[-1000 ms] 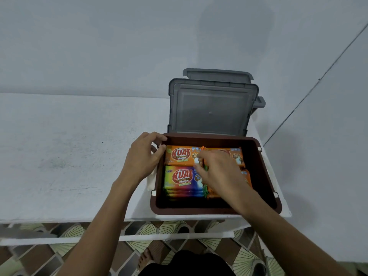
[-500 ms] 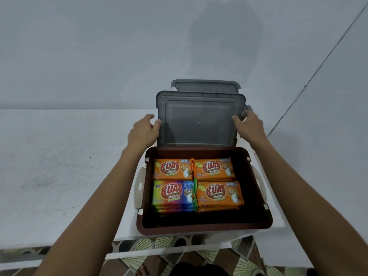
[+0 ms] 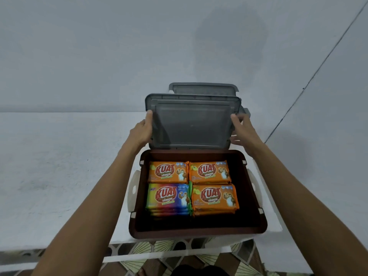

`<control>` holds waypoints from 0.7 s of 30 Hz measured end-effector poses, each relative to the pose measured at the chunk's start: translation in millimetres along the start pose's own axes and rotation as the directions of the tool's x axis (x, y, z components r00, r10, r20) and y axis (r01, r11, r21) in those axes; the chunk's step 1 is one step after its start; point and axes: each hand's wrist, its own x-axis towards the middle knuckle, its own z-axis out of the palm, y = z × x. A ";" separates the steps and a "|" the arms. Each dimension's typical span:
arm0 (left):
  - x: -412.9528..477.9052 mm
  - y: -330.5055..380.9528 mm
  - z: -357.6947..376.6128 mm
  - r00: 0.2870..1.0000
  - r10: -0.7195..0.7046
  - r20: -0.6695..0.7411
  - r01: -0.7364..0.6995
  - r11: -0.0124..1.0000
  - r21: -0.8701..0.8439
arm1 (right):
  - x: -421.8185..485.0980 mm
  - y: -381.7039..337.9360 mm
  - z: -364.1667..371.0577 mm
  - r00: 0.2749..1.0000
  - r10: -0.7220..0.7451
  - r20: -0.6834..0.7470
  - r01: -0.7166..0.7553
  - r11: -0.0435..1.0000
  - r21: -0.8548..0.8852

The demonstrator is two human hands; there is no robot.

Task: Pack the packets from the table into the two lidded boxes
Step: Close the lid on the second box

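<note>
Four packet stacks (image 3: 192, 188) sit in the brown box (image 3: 199, 234), lower centre, on the desk (image 3: 59, 166). Head view: left hand (image 3: 141, 132) and right hand (image 3: 244, 130) hold the upright grey lid (image 3: 191, 124), fingers curled round its side edges. Step: closing, by my reading. Next: lower the lid squarely onto the rim.

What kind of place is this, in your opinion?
Probably a plain room in a home or a small shop: a white table against a bare painted wall, patterned floor tiles below, and a brown box of packets.
</note>
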 end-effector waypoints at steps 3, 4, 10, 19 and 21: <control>-16.1 -2.2 -10.9 0.999 -0.005 -0.035 -0.002 0.978 -0.210 | -12.2 -4.6 -7.4 0.999 0.030 -0.015 -0.027 0.982 0.188; -21.6 -4.1 -14.5 0.998 -0.009 -0.058 -0.008 0.961 -0.277 | -18.0 -6.5 -10.8 0.998 0.055 -0.023 -0.046 0.962 0.270; -56.7 -15.0 -32.0 0.998 -0.038 -0.055 0.002 0.835 -0.550 | -48.1 -10.8 -32.5 0.989 0.150 -0.006 -0.117 0.799 0.589; -96.9 -39.3 -40.7 0.997 0.069 -0.044 -0.081 0.872 -0.482 | -86.1 9.8 -38.3 0.991 0.130 0.019 -0.126 0.901 0.415; -104.5 -48.5 -40.9 0.991 0.114 -0.074 -0.134 0.915 -0.381 | -98.5 17.8 -40.1 0.997 0.069 0.022 -0.072 0.958 0.276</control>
